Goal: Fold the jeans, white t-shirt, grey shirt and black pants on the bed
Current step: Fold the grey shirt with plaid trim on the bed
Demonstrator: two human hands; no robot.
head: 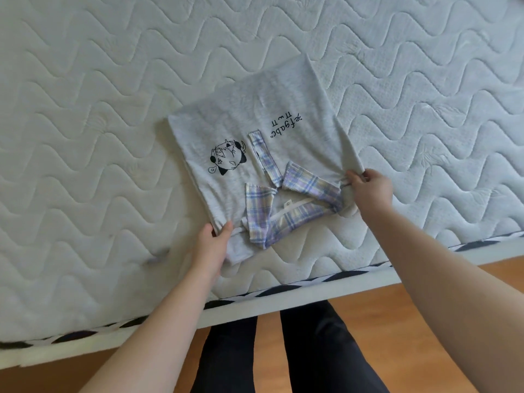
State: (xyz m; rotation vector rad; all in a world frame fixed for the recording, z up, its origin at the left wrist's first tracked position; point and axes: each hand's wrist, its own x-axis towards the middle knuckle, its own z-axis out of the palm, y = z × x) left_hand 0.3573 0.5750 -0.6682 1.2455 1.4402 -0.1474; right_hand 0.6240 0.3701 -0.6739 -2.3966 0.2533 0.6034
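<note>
head view shows one bed [85,114] with a wavy white top, and nothing sits between you and the one grey shirt [226,114] lying flat near its front edge. your left hand [211,245] pinches the shirt's near left corner with thumb and fingers. on the shirt you can count one cartoon face [226,158], one checked collar [295,205] and one line of black writing [286,123]. your right hand [370,188] pinches the right corner. your two dark legs [320,350] stand on the wood floor [397,302] below.
</note>
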